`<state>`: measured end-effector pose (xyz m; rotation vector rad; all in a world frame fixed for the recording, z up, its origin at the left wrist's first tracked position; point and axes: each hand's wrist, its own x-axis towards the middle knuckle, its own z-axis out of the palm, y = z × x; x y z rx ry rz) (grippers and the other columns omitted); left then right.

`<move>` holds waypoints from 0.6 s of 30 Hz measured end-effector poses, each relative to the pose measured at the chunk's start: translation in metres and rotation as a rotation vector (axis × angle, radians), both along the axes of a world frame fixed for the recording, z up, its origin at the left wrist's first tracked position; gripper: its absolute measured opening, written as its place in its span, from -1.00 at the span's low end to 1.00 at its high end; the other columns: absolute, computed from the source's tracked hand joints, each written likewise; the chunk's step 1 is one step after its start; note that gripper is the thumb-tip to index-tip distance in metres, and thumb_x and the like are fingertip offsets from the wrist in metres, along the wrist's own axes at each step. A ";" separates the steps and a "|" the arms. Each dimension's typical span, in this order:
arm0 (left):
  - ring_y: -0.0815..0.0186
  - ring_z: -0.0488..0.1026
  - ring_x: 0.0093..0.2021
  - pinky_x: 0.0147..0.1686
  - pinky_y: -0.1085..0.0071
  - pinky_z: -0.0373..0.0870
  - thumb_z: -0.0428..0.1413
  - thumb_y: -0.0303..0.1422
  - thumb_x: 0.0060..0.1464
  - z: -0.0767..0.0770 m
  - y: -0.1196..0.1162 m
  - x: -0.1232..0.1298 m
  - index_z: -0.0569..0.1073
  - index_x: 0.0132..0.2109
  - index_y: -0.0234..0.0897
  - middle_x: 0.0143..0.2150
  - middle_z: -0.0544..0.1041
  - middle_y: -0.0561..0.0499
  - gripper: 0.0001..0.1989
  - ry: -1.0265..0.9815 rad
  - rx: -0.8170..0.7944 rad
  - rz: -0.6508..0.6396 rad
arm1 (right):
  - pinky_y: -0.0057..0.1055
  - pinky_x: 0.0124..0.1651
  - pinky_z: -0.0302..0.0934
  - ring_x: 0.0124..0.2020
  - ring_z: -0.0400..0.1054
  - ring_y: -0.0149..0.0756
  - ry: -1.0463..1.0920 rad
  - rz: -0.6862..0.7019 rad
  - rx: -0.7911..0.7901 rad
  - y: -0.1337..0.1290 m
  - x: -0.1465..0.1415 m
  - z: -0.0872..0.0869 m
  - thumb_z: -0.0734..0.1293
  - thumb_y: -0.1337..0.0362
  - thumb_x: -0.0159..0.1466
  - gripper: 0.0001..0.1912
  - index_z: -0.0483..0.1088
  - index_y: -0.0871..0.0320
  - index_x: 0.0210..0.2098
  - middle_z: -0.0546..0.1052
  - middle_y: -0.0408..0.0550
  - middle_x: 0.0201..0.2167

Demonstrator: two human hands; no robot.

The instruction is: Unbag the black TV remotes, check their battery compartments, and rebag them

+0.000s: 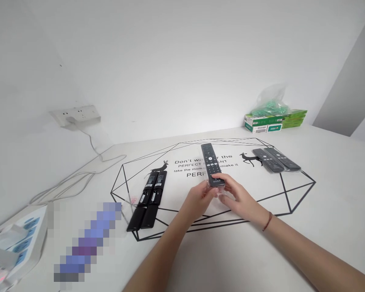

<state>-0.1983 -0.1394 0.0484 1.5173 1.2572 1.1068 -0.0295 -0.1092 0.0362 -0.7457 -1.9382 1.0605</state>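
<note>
Between my hands, a black remote control (211, 162) in a clear plastic sleeve is held up over the middle of the printed mat (182, 194). My left hand (199, 198) is closed on the sleeve's lower end. Fingers of my right hand (235, 194) grip the bottom of the same remote from the right, the thumb low beside the plastic. To the left lie two black remotes (150, 196), face down with their battery compartments uncovered and the covers at their near ends. On the right, two more remotes (275, 160) in clear sleeves lie face up side by side.
Green and white boxes (263, 123) stand at the back right, with a clear plastic bag (270, 103) on top. A power strip (18, 241) sits at the front left. Cables (63, 190) run towards the wall socket (79, 115). A blurred blue patch (91, 239) covers something on the left.
</note>
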 end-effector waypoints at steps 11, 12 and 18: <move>0.38 0.29 -0.45 -0.44 0.44 0.20 -0.07 -0.23 0.18 0.007 -0.003 -0.001 0.34 -0.37 -0.25 -0.46 0.42 0.08 -0.76 0.459 0.168 0.032 | -0.15 0.05 0.28 -0.07 0.39 -0.19 0.082 0.069 -0.065 0.005 0.005 0.013 0.25 0.19 0.28 -0.64 0.28 0.02 0.07 0.47 -0.01 -0.03; 0.39 0.25 -0.48 -0.46 0.44 0.17 -0.07 -0.24 0.18 0.008 -0.003 -0.002 0.33 -0.39 -0.25 -0.50 0.39 0.09 -0.75 0.499 0.192 0.046 | -0.15 0.06 0.27 -0.05 0.39 -0.19 0.077 0.074 -0.052 0.006 0.006 0.012 0.26 0.19 0.28 -0.62 0.26 0.01 0.09 0.46 -0.01 0.00; 0.39 0.27 -0.49 -0.44 0.45 0.19 -0.05 -0.27 0.19 0.010 -0.003 -0.008 0.40 -0.39 -0.25 -0.49 0.44 0.08 -0.75 0.608 0.324 0.044 | -0.21 -0.05 0.34 -0.21 0.42 -0.26 -0.001 0.049 0.003 0.007 0.008 0.010 0.25 0.22 0.28 -0.57 0.22 0.02 0.15 0.52 -0.05 -0.17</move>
